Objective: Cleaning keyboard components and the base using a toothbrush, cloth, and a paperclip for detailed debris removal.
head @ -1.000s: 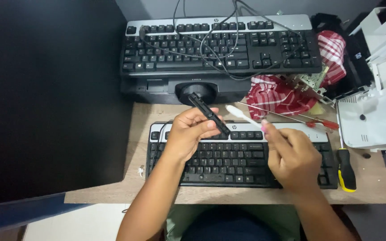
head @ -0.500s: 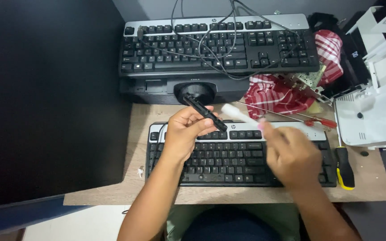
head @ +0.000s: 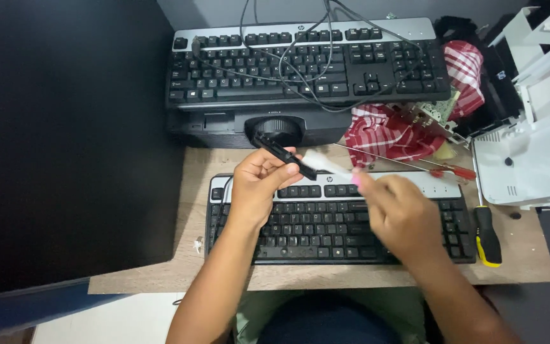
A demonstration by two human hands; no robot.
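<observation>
My left hand [head: 259, 185] holds a slim black stick-shaped part [head: 283, 155] above the top left of a black and silver keyboard [head: 326, 223] on the wooden desk [head: 192, 172]. My right hand [head: 399, 213] hovers over the keyboard's right half, blurred by motion, gripping a thin white tool with a pink end [head: 331, 165] whose tip meets the black part.
A second keyboard [head: 307, 60] with cables lies on a black device [head: 268, 127] at the back. A red checked cloth [head: 386, 130], a red-handled screwdriver [head: 415, 164], a yellow-black screwdriver [head: 486, 232] and a white plastic casing [head: 529, 159] are at right. A dark panel [head: 65, 140] fills the left.
My right hand has shifted left and up, bringing the white tool against the black part. My left hand stays in nearly the same place.
</observation>
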